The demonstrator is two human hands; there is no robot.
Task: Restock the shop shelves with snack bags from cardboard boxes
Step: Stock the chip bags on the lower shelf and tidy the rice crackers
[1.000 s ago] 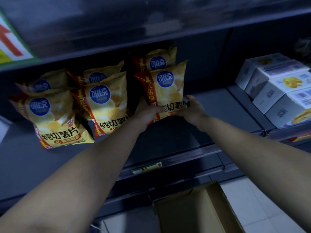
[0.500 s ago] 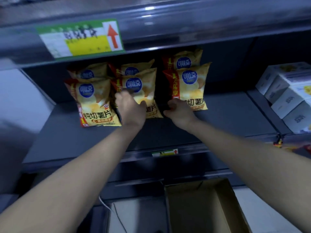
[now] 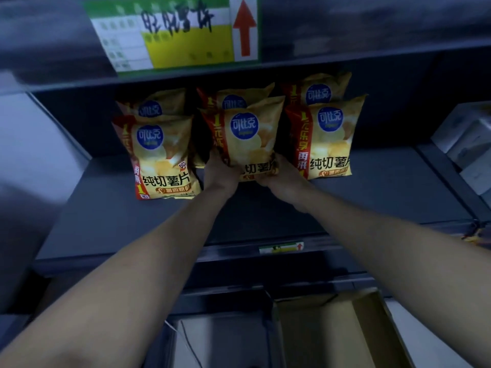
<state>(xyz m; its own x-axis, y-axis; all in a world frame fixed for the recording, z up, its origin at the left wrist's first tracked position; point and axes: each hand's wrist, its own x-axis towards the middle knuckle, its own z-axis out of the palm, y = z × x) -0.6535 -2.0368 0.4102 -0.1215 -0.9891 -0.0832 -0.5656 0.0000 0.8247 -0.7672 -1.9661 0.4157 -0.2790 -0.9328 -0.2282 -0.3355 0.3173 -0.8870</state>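
While reaching over the cardboard box [image 3: 332, 335] to the grey shelf [image 3: 372, 203], grips the middle chip bag [image 3: 249, 128] by its bottom corners, fingers of left hand [image 3: 220, 173] and right hand [image 3: 284, 179] curled round it; likely light, air-puffed, slick, crushable, so best pinched at the seams; stands upright, long axis vertical, logo facing outward.
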